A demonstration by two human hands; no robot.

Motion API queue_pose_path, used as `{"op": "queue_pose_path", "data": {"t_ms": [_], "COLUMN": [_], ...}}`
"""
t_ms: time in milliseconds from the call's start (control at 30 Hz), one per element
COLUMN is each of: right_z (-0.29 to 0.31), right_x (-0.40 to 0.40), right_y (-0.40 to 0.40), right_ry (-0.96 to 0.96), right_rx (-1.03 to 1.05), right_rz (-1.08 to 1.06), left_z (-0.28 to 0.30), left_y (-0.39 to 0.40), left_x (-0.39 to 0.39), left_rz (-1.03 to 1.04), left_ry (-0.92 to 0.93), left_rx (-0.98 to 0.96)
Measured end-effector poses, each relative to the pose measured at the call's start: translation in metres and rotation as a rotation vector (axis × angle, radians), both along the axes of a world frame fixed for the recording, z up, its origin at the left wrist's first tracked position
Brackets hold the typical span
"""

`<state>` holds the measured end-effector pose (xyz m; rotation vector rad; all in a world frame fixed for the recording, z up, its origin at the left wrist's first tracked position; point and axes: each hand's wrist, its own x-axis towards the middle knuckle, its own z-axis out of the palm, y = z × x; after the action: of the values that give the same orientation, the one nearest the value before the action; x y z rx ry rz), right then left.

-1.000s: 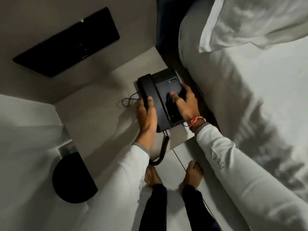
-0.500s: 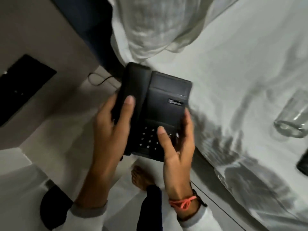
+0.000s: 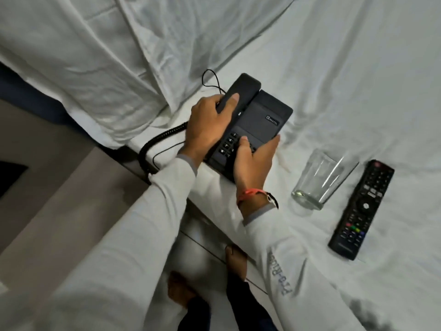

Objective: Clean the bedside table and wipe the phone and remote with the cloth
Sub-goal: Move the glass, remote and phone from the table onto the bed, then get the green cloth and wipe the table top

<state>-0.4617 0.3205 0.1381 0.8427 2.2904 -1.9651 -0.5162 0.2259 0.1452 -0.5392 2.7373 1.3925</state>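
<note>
The black desk phone [image 3: 265, 115] rests on the white bed sheet near the mattress edge. My left hand [image 3: 207, 125] grips its handset side, thumb over the receiver. My right hand [image 3: 255, 161] holds the phone's near right corner, thumb on the keypad. The coiled cord [image 3: 157, 144] trails off the bed's edge to the left. A black remote [image 3: 361, 211] lies flat on the sheet to the right. The bedside table [image 3: 47, 187] shows only as a grey surface at the lower left. No cloth is in view.
An empty clear glass [image 3: 319, 180] stands on the sheet between the phone and the remote. A white pillow [image 3: 95, 56] lies at the upper left, close behind the phone. My bare feet [image 3: 236, 261] stand on the tiled floor beside the bed.
Both hands lifted the phone off the bedside table and carried it right, over the bed. It now sits on the sheet beside the glass and remote, with both hands still on it.
</note>
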Motion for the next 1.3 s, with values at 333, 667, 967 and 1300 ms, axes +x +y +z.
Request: {"op": "queue_pose_path", "data": {"t_ms": [333,667,967,1300], "right_z": [0.016,0.035,0.083,0.086], "right_x": [0.093,0.374,0.663,0.777], "right_y": [-0.017,-0.153,-0.119,-0.131], "right_ry": [0.612,1.128,0.676,-0.552], "right_rx": [0.970,0.775,-0.057,-0.242], "right_rz": [0.760,1.516,2.139,1.856], "left_z": [0.015,0.054,0.088,0.097], "left_y": [-0.076,-0.082,0.078,0.052], "left_x": [0.223,0.641,0.865,0.911], "left_rz": [0.330,0.943,1.506,1.807], "left_ry": [0.186,-0.505,-0.670,-0.237], "left_rx": [-0.662,-1.006,-0.914,-0.562]}}
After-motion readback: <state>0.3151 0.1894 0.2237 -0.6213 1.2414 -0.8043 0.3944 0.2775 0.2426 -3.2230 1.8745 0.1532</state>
